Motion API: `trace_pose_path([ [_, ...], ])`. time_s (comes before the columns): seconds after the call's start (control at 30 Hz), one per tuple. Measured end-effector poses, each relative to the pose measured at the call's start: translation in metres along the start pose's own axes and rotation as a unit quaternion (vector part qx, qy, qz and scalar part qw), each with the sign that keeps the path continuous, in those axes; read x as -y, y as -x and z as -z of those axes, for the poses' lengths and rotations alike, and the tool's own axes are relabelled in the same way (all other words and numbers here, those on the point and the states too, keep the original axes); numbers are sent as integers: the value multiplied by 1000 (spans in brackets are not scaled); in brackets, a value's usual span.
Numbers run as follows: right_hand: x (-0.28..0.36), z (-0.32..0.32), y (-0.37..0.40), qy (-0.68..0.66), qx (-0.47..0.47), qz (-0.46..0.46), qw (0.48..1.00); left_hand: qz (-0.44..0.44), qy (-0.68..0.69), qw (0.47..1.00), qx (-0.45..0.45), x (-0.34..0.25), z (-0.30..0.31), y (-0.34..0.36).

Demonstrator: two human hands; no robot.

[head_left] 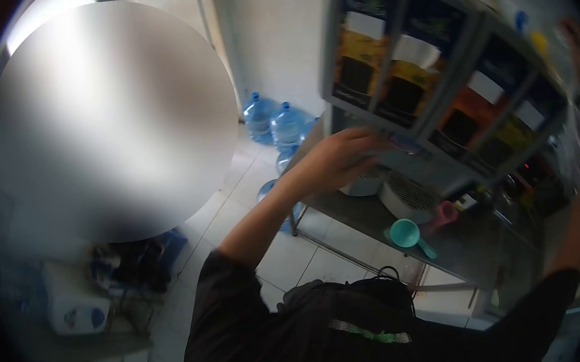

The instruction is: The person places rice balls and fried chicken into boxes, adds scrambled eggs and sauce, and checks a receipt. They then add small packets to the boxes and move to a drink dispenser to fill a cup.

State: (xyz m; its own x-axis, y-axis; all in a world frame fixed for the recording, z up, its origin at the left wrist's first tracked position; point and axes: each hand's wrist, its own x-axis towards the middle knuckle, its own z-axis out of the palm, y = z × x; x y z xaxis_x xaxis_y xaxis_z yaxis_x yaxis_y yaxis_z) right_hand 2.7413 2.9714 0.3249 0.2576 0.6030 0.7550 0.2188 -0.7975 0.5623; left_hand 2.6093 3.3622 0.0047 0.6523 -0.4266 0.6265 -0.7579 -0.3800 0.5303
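Note:
My left hand (345, 158) reaches to the lower front edge of a grey dispenser machine (406, 117) with several picture panels. Its fingers stretch forward, apart from the thumb, and the tips are smeared by motion. High at the right edge is my right hand (578, 45), raised beside the machine's upper side. A crumpled clear plastic bag (572, 140) hangs along that forearm; the dim, blurred fingers leave me unable to tell whether they grip it. Below the machine, a teal scoop (404, 233) and a pink scoop (445, 214) lie on the dark counter (349, 211).
Under the machine stands a grille-topped tray (407, 197). Several blue water bottles (286, 122) line the wall behind the counter's left end. White floor tiles (203, 224) lie left of the counter. A white container (74, 299) sits at the far left.

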Motion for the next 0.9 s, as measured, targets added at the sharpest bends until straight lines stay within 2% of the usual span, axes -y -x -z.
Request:
trace_pose_path([
  [0.03, 25, 25, -4, 11, -4, 33, 999, -96, 8, 994, -42, -15, 8, -29],
  [0.1, 37, 35, -4, -53, 6, -24, 998, -242, 8, 965, -97, -18, 11, -85],
  [0.13, 37, 37, -4, -80, 13, -51, 995, -265, 1, 957, -122, -24, 13, -113],
  [0.23, 30, 42, -10, -69, 61, -38, 995, -331, -5, 917, -223, -51, 29, -196],
  [0.3, 28, 45, -16, 29, 107, 41, 993, -266, 5, 914, -305, -62, 25, -252],
  [0.33, 29, 46, -18, 79, 127, 77, 986, -291, 17, 909, -298, -67, 27, -275],
  [0.43, 50, 59, -23, 31, 177, 44, 983, -363, 67, 888, -273, -77, 26, -333],
  [0.53, 39, 55, -20, -2, 122, 144, 982, -361, 100, 902, -215, -75, 13, -355],
  [0.67, 33, 62, -18, 29, 156, 140, 977, -317, 97, 937, -107, -83, 3, -371],
  [0.77, 36, 66, -16, 22, 124, 156, 980, -311, 98, 936, -133, -79, 0, -354],
  [0.87, 37, 64, -13, 5, 112, 138, 984, -259, 64, 959, -98, -74, 0, -381],
  [0.9, 35, 61, -13, -1, 97, 120, 988, -229, 97, 964, -92, -78, 0, -377],
])
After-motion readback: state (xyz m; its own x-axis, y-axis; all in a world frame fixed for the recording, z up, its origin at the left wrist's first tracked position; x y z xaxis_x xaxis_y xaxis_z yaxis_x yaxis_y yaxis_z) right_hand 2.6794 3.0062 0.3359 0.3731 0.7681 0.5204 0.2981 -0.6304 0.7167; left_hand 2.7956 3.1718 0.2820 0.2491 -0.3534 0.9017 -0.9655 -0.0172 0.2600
